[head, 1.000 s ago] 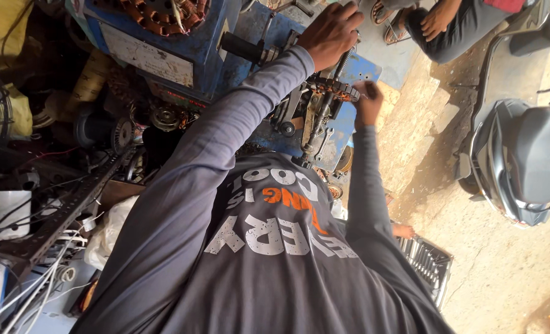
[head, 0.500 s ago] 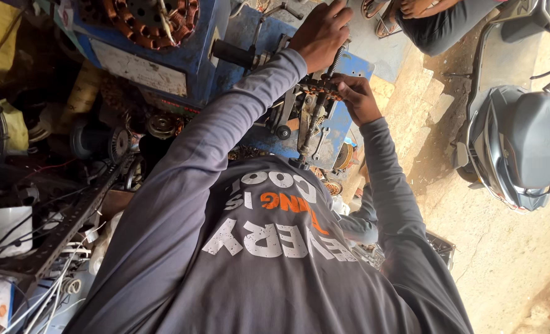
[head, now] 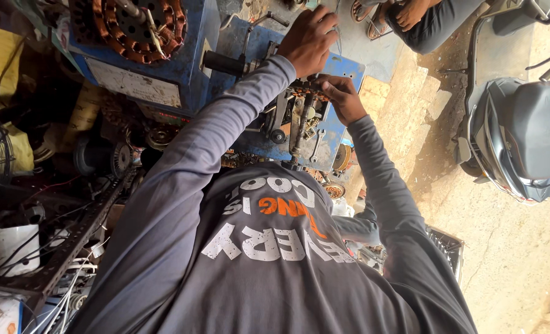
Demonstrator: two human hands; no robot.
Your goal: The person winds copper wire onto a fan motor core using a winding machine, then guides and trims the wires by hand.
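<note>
The blue machine point(head: 324, 133) is standing upright at the far edge of the cluttered desk, its painted metal frame chipped and grimy. A black handle point(head: 222, 62) is sticking out sideways from its left side. Down its middle, a dull grey metal shaft with small fittings point(head: 303, 124) is running toward the near edge. At the top of that shaft, a small copper-coloured coil point(head: 303, 91) is sitting across the frame, lying between the two hands and touching both. How the coil is fastened is staying hidden under the fingers.
</note>
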